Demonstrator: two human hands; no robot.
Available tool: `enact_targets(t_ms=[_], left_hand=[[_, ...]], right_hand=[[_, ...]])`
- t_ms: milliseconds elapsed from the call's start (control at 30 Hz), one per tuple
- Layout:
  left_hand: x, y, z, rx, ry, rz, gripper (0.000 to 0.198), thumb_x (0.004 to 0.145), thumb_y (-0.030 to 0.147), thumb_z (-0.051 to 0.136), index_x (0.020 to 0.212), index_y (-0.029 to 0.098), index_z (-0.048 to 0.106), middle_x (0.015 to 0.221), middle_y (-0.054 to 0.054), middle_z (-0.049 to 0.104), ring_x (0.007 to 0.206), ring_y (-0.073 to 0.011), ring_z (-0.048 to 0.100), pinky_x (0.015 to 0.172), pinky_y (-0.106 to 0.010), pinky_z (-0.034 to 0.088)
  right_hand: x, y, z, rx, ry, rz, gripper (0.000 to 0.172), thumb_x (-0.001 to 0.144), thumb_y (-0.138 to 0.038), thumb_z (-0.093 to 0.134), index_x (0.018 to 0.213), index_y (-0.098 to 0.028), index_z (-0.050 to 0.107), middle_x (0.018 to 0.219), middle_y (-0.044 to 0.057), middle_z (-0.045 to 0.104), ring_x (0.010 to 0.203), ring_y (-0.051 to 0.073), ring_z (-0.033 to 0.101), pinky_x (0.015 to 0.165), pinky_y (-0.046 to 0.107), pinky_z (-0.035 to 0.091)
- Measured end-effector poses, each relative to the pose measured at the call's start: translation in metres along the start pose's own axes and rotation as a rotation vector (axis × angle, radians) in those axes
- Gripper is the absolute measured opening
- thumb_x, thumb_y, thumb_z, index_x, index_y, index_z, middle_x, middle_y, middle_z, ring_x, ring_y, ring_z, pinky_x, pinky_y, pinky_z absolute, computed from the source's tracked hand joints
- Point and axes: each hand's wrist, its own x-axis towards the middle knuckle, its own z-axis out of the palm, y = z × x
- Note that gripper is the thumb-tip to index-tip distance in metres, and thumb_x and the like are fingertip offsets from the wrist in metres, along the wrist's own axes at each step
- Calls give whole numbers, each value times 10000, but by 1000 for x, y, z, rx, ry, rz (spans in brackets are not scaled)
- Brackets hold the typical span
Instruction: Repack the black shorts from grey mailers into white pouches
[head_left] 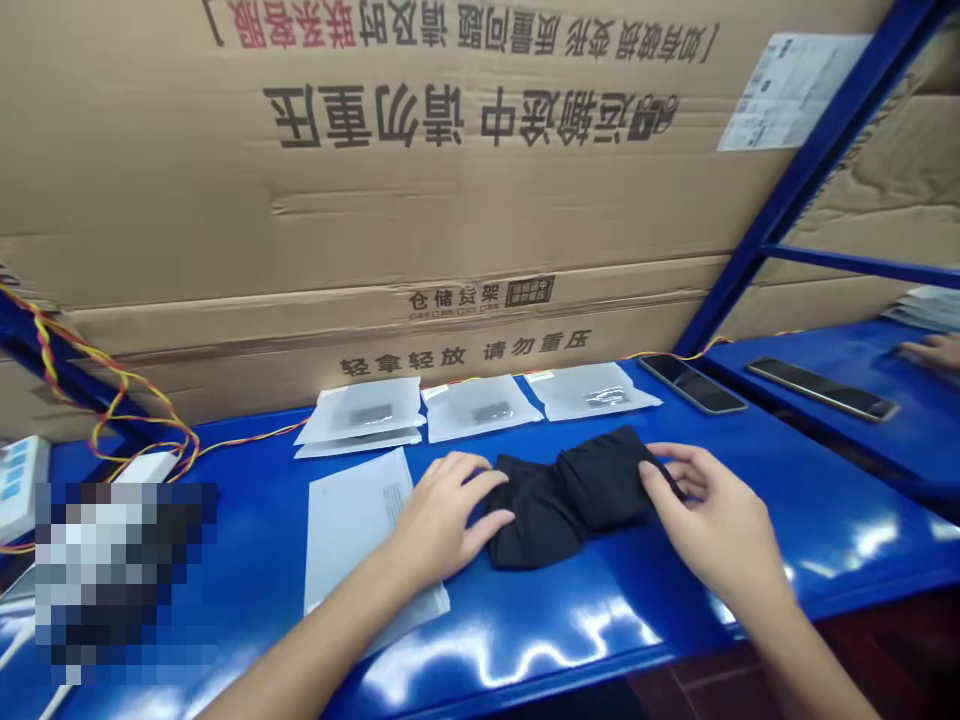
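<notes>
A black folded cloth (570, 495) lies on the blue shelf top (675, 600) in front of me. My left hand (442, 515) rests on its left end, fingers bent and pressing the fabric. My right hand (709, 520) pinches the right end of the cloth between thumb and fingers. A white flat bag (356, 530) lies under my left wrist, to the left of the cloth.
Three frosted packets (364, 412) (480, 405) (592, 390) lie in a row behind the cloth, against big cardboard boxes (450, 200). Two phones (691, 384) (821, 388) lie at the right. Another person's hand (934, 352) shows at far right. Red-yellow wires (112, 400) and a white device (19, 480) sit at left.
</notes>
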Motion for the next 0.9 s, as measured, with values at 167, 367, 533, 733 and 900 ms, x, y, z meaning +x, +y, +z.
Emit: enact_targets(t_ms=[167, 367, 533, 733, 900], left_hand=[[-9, 3, 8, -46, -116, 96, 401, 964, 251, 705, 1362, 280, 664, 1466, -96, 631, 1354, -313, 566, 1127, -519, 483], [-9, -3, -10, -90, -187, 0, 315, 937, 240, 705, 1252, 259, 701, 1361, -86, 700, 1324, -309, 588, 1131, -527, 472], [-7, -11, -35, -22, -163, -35, 172, 767, 133, 692, 903, 236, 672, 1141, -81, 736, 1193, -313, 630, 1127, -516, 435], [-3, -21, -40, 196, -97, -185, 257, 909, 454, 665, 835, 211, 626, 904, -85, 684, 921, -308, 622, 871, -475, 496], [-5, -24, -35, 173, -127, -163, 270, 922, 445, 703, 826, 215, 598, 911, -62, 660, 868, -258, 612, 752, -369, 477]], right_hand=[[8, 31, -4, -230, 59, -210, 345, 892, -528, 520, 934, -233, 695, 840, 92, 711, 752, 280, 651, 705, 429, 506], [-16, -10, 20, -283, -124, -485, 460, 946, -596, 595, 1183, -208, 669, 977, 106, 701, 896, 307, 677, 753, 413, 536], [-35, -41, 57, -275, -217, -563, 296, 1011, -382, 521, 1164, -176, 667, 981, 124, 693, 917, 308, 686, 771, 416, 567], [-38, -73, 75, -31, -347, -510, 276, 1029, -266, 457, 1187, -180, 666, 1120, 131, 750, 1034, 289, 727, 901, 420, 580], [-7, -41, 41, -31, -131, -317, 366, 1011, -437, 491, 1262, -218, 644, 1041, 98, 765, 969, 285, 743, 832, 399, 575]])
